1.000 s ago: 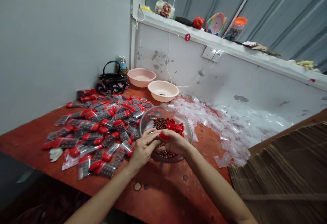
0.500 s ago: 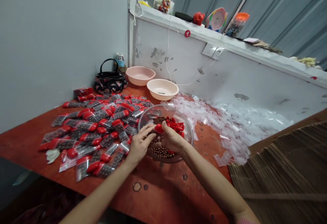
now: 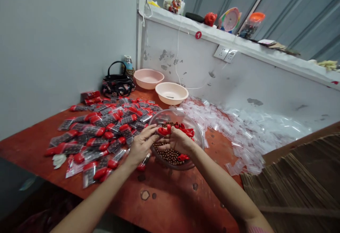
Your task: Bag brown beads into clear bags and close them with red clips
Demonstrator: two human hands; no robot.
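Observation:
A clear plastic bowl (image 3: 195,133) sits on the red-orange table (image 3: 170,197), holding brown round beads (image 3: 168,155) and glossy red pieces (image 3: 188,132). My right hand (image 3: 178,140) is over the bowl, its fingertips pinching a red piece (image 3: 164,131). My left hand (image 3: 142,144) reaches in from the bowl's left rim, its fingers spread and almost meeting that piece. I cannot tell whether it grips anything. Beneath my left wrist lies a red-topped packet (image 3: 143,162).
A heap of sealed packets with red tops (image 3: 101,130) lies left of the bowl. Loose clear small bags (image 3: 239,128) spread to the right. Behind stand pink basins (image 3: 148,78) (image 3: 171,93) and a black patterned handbag (image 3: 117,86). A flattened cardboard stack (image 3: 292,187) fills the lower right.
My hands have shifted slightly right with the view. My right hand has lifted the red piece higher over the bowl, and more beads show below it.

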